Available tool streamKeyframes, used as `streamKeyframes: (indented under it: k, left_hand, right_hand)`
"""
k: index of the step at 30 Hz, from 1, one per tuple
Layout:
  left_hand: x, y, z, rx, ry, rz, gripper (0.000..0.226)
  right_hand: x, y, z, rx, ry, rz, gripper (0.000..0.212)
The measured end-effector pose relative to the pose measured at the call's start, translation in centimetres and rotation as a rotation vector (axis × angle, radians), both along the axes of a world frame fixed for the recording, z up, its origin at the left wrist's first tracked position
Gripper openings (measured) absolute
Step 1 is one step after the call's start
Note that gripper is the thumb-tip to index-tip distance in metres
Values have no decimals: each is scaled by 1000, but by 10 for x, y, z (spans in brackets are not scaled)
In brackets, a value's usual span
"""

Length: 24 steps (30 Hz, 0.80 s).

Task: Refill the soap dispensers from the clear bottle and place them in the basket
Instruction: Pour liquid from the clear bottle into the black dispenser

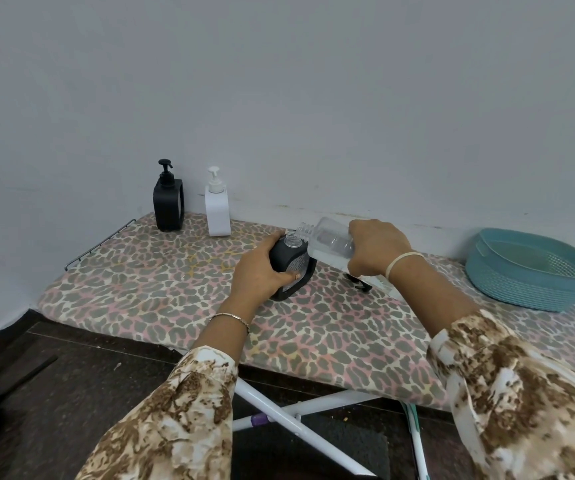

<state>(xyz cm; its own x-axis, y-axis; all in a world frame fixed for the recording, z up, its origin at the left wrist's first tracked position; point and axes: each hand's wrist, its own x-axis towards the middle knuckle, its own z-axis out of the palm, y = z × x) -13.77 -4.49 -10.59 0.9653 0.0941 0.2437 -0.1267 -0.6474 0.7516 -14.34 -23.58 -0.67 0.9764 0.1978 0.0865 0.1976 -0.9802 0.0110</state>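
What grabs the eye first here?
The hands at the centre: the left hand grips an open black dispenser while the right hand tilts the clear bottle at its neck. By the wall, left, stand a capped black dispenser and a white dispenser; a teal basket sits far right on the leopard-print board.

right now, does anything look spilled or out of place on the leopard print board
No spill shows. One loose piece: a black pump head lies on its side on the leopard-print ironing board, below the right hand holding the tilted clear plastic bottle, off the open black dispenser that the left hand grips.
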Motion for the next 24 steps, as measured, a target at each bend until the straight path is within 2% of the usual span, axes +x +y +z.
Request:
streamKeyframes:
  k: [7,24]
  left_hand:
    - [-1,1,-1,29,-2,-20,91]
    - [2,2,-1,69,13,-10,89]
  right_hand:
    - [1,1,4,-3,31,-9,21]
    - [2,0,1,-16,4,-2,23]
